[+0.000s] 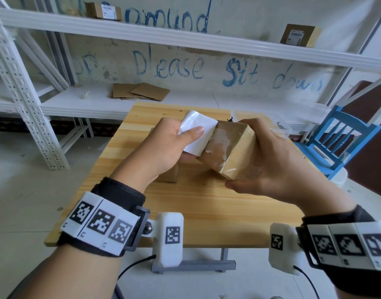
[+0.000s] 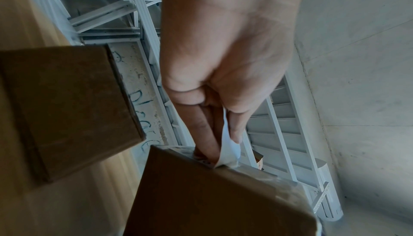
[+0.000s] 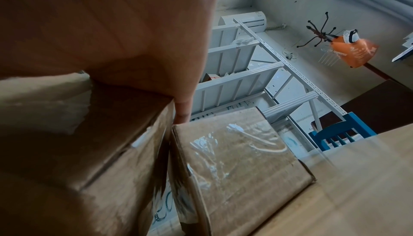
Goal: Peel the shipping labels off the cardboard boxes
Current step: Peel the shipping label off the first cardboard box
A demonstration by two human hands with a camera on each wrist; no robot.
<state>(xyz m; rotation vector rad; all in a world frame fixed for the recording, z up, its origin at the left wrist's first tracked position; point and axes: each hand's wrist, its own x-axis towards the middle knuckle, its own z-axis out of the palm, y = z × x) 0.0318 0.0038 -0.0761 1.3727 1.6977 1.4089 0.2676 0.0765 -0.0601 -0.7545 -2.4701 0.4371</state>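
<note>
I hold a small cardboard box (image 1: 230, 148) tilted above the wooden table (image 1: 206, 212). My right hand (image 1: 271, 160) grips it from the right and underneath. My left hand (image 1: 174, 145) pinches the white shipping label (image 1: 198, 131) between thumb and fingers; the label is lifted off most of the box's top face, leaving white paper residue (image 1: 223, 134). In the left wrist view the label (image 2: 228, 144) still clings at the box's edge (image 2: 212, 165). A second cardboard box (image 1: 168, 175) (image 2: 67, 107) stands on the table, mostly hidden behind my left hand. The right wrist view shows another taped box (image 3: 241, 160) on the table.
White metal shelving (image 1: 185, 37) runs behind the table, with labelled boxes (image 1: 103, 10) (image 1: 299, 35) on its upper shelf and flat cardboard pieces (image 1: 140, 91) on the lower one. A blue chair (image 1: 340, 137) stands at the right.
</note>
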